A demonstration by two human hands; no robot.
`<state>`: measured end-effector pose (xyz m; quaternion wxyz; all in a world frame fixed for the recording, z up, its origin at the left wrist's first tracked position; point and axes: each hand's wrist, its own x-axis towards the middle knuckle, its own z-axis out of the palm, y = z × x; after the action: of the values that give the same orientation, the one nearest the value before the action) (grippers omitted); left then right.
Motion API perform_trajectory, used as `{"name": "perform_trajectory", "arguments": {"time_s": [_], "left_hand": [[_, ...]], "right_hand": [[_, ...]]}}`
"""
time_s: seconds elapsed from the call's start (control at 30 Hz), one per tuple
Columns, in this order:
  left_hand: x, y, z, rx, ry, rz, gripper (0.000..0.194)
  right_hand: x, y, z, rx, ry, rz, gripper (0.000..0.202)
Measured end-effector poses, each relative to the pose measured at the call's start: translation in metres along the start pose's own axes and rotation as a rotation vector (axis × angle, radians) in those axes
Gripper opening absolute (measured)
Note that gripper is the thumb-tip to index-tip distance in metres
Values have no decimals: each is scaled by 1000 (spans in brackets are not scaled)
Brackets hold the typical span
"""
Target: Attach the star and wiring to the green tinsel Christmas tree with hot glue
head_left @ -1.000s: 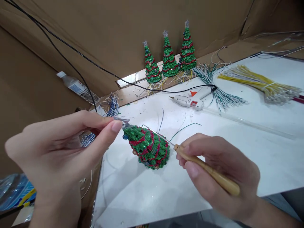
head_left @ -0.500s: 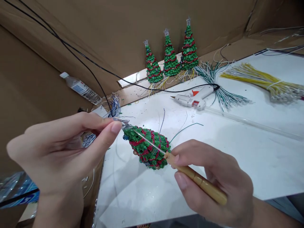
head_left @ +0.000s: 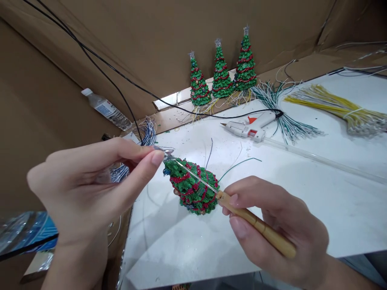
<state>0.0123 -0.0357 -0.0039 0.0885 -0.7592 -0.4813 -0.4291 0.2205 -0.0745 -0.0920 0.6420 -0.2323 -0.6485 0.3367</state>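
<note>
Apparently it's tool work near the tree [head_left: 198,189]'s top: left hand [head_left: 93,183] pinches the clear topper [head_left: 169,152], right hand [head_left: 284,219] grips a wooden-handled tool [head_left: 256,224]; next calls for steadiness.

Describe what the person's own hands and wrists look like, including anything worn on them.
The left hand and right hand are both bare, with no gloves. The fingers look slender, and the thumbnails in view look short. No rings, watch or bracelet can be seen, nor any sleeve or clear marking on the visible wrists.
</note>
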Motion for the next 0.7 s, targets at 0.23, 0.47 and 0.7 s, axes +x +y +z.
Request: {"name": "perform_trajectory", "arguments": {"time_s": [0.23, 0.47, 0.7], "left_hand": [[0, 2, -1, 27, -8, -26, 13], [1, 1, 1, 17, -6, -45, 12], [1, 3, 0, 9, -18, -27, 11]], "right_hand": [[0, 1, -1, 13, -14, 16, 32], [-2, 0, 0, 24, -17, 44, 33], [-4, 3, -2, 40, -24, 71, 32]]}}
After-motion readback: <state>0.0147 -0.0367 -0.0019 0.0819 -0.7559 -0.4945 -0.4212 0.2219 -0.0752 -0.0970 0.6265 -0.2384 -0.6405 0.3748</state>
